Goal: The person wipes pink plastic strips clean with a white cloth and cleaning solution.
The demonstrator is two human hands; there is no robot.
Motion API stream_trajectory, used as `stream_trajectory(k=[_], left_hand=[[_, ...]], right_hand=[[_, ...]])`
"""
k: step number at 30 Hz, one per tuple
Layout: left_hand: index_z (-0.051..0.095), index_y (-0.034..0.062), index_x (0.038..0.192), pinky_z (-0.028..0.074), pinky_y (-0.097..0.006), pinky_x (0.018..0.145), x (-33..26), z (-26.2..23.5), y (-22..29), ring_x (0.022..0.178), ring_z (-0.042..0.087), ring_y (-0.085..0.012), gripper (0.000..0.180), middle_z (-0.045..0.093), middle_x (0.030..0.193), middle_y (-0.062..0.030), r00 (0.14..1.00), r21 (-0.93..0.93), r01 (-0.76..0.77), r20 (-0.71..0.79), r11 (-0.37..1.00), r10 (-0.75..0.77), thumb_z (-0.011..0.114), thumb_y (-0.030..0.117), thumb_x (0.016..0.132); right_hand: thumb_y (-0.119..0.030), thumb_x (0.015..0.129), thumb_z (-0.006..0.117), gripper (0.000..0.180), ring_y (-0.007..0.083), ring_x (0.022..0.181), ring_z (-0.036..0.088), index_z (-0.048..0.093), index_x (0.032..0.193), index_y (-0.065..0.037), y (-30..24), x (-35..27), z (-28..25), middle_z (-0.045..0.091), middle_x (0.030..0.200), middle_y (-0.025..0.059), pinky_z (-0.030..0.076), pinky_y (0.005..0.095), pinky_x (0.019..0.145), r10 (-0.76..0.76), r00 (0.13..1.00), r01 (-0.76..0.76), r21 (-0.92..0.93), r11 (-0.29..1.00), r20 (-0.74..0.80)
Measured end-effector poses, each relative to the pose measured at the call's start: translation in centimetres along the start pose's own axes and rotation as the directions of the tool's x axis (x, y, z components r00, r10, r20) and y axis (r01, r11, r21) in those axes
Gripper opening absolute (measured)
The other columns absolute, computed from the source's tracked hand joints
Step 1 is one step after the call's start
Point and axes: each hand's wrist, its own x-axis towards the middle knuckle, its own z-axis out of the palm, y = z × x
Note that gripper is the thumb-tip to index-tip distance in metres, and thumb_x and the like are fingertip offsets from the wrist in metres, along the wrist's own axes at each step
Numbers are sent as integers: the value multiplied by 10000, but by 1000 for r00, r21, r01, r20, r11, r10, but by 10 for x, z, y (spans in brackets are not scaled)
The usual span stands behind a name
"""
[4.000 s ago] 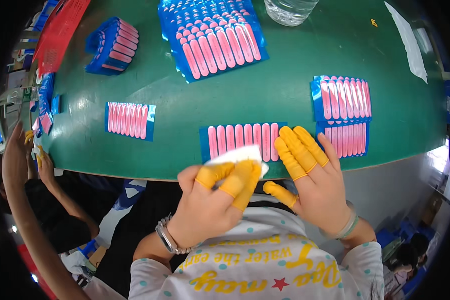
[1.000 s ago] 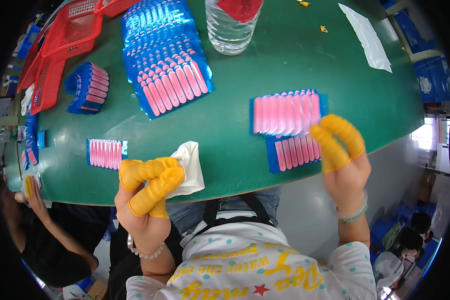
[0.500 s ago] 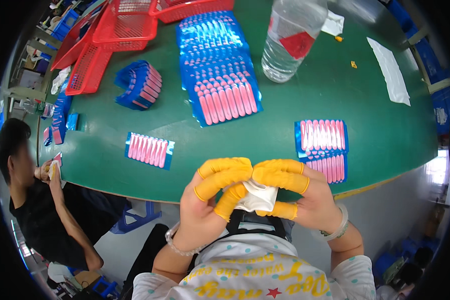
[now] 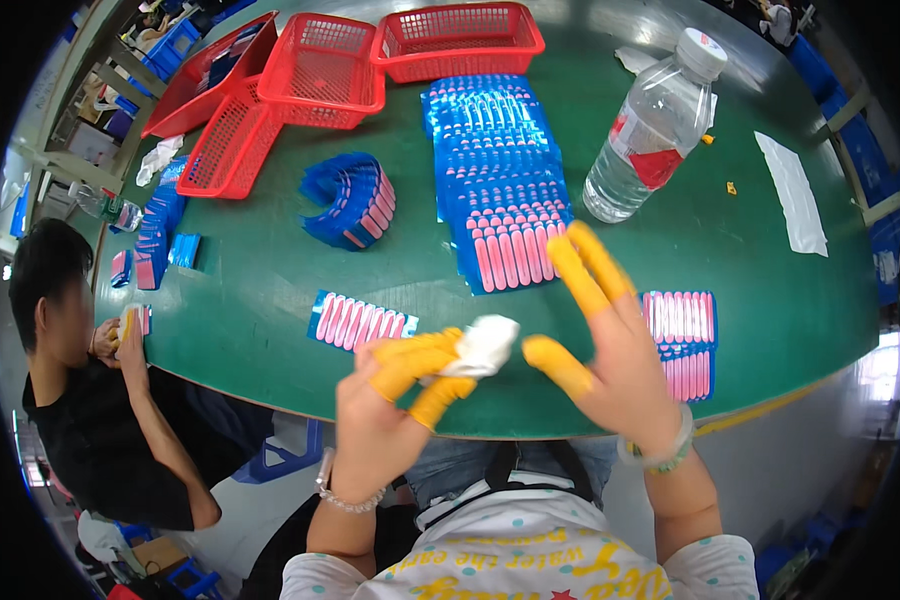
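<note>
Yellow finger cots cover several fingers of both hands. My left hand (image 4: 398, 392) pinches a crumpled white cloth (image 4: 486, 346) above the table's near edge. My right hand (image 4: 615, 350) is off the cloth, thumb and fingers spread, with nothing in it. Its fingertips are close to the lower right corner of a long overlapping row of blue sheets with pink elongated pieces (image 4: 510, 250); I cannot tell if they touch. Partly behind that hand lies a smaller set of pink-and-blue sheets (image 4: 682, 345). A single such sheet (image 4: 360, 322) lies just beyond my left hand.
A curved stack of blue sheets (image 4: 355, 205) stands farther left, near red baskets (image 4: 325, 75). A clear bottle (image 4: 650, 130) stands upright beyond my right hand. A white strip (image 4: 792, 195) lies at the right. A co-worker (image 4: 120, 400) sits at the left edge of the green table (image 4: 260, 290).
My right hand has let go of the white cloth, opened and moved up and away toward the sheets. My left hand keeps the cloth and has shifted slightly left. The view has tilted.
</note>
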Motion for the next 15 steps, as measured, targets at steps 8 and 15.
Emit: stream_trajectory(k=[8, 15], left_hand=[[717, 105, 1205, 384, -357, 922, -1, -5, -13, 1021, 581, -230, 477, 661, 1112, -48, 995, 404, -33, -77, 914, 70, 781, 9, 742], [759, 150, 1127, 340, -422, 936, 4, 38, 1, 1026, 560, -230, 390, 631, 1161, -27, 909, 537, -399, 339, 743, 242, 680, 84, 750]], right_hand=[[-544, 817, 689, 745, 406, 1393, 389, 588, 1343, -26, -9, -51, 9, 523, 1421, 159, 218, 608, 1136, 52, 963, 76, -451, 889, 265], [-486, 854, 658, 680, 311, 1372, 458, 605, 1328, -1, -15, -84, -2, 536, 1437, 142, 253, 559, 1164, 70, 928, 50, -307, 950, 366]])
